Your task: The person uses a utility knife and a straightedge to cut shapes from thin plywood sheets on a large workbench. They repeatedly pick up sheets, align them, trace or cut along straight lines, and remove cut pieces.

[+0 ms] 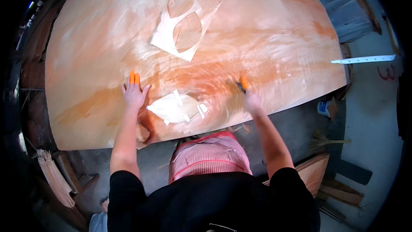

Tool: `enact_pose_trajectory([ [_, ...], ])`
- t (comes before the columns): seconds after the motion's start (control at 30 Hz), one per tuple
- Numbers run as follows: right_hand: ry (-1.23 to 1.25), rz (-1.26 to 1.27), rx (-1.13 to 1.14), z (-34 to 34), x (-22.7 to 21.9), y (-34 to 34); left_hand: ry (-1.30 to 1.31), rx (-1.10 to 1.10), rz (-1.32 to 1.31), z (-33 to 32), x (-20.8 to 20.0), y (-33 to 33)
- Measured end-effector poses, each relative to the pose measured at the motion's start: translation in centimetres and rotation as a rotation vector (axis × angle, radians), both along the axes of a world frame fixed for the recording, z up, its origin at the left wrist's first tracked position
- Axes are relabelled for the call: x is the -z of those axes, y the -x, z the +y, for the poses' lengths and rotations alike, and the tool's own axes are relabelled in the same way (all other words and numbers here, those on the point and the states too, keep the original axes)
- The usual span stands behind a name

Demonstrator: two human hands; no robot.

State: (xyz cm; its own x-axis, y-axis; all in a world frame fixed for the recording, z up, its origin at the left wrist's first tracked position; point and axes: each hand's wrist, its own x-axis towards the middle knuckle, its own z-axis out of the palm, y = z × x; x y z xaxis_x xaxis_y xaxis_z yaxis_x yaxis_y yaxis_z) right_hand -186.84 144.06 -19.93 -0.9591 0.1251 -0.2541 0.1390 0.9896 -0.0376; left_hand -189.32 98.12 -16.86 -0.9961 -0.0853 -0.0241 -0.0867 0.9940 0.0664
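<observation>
Left hand spread on the sheet, right hand gripping a dark tool!
And here I am at the near side: my left hand (134, 97), orange covers (132, 78) on two fingers, lies open, palm down on the broad wood sheet (94, 56). Over to the right, my right hand (252, 102) is closed round the small tool (241, 87); its exact kind I can't tell. Between them, by the near edge, sits the leaf-shaped patch (167, 108) with white tape (177, 97) strips about its edges. Farther off, the pale offcut (164, 35) shows leaf-shaped holes.
</observation>
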Motion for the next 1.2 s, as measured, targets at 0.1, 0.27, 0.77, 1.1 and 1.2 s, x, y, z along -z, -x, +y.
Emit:
enact_pose_trajectory([
  [0.1,0.042,-0.108,-0.032,-0.4,-2.0,-0.6,-0.022,0.018,0.005,-0.4,-0.5,-0.1],
  [0.27,0.106,-0.155,-0.189,0.9,-3.4,-1.0,-0.081,0.016,-0.127,0.7,-3.1,0.4],
  [0.77,0.328,-0.357,-0.082,4.4,-10.4,6.0,-0.096,0.041,-0.052,-1.7,-5.2,5.2],
  [1.1,0.377,-0.254,-0.153,0.6,-13.3,7.3,-0.204,0.006,0.285,8.9,-4.0,16.3],
  [1.2,0.322,-0.325,-0.117,0.9,-13.6,6.1,-0.436,-0.047,0.416,8.9,-4.1,15.3],
])
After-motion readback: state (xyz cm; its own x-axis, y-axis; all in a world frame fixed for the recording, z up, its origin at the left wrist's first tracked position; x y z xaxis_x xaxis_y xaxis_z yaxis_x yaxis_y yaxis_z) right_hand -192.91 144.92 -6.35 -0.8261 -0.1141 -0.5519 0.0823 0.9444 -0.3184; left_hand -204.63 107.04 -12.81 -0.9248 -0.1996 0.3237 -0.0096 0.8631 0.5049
